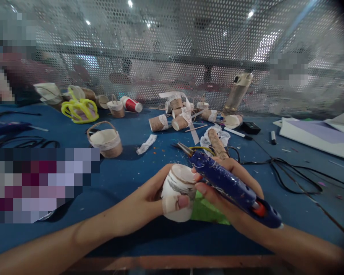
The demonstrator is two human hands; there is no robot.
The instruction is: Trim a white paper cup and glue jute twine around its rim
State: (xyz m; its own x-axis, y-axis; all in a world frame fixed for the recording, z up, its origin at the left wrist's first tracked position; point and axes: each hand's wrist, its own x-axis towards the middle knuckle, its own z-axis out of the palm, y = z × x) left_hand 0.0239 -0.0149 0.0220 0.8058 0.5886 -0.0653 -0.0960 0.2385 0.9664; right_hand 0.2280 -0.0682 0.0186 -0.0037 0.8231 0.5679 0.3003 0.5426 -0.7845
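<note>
A white paper cup [179, 204] with grey-brown marks and twine round its upper part is held in my left hand [157, 198], thumb pressed across its front. My right hand [232, 191] is closed round a dark blue hot glue gun [226, 177] speckled with dried glue. The gun's metal nozzle [185, 149] points up and left, past the cup's rim. My right fingertips are close to the twine at the cup's right side; whether they pinch it I cannot tell. A green sheet [210, 210] lies under my right hand, behind the cup.
A twine-wrapped basket cup [106, 143] stands left, near a lace strip [147, 144]. Several wrapped cups [180, 121] lie at the back. A twine roll [217, 143] sits on lace beyond my right hand. Black cable [283, 173] loops on the right. A bottle [237, 93] leans by the mesh.
</note>
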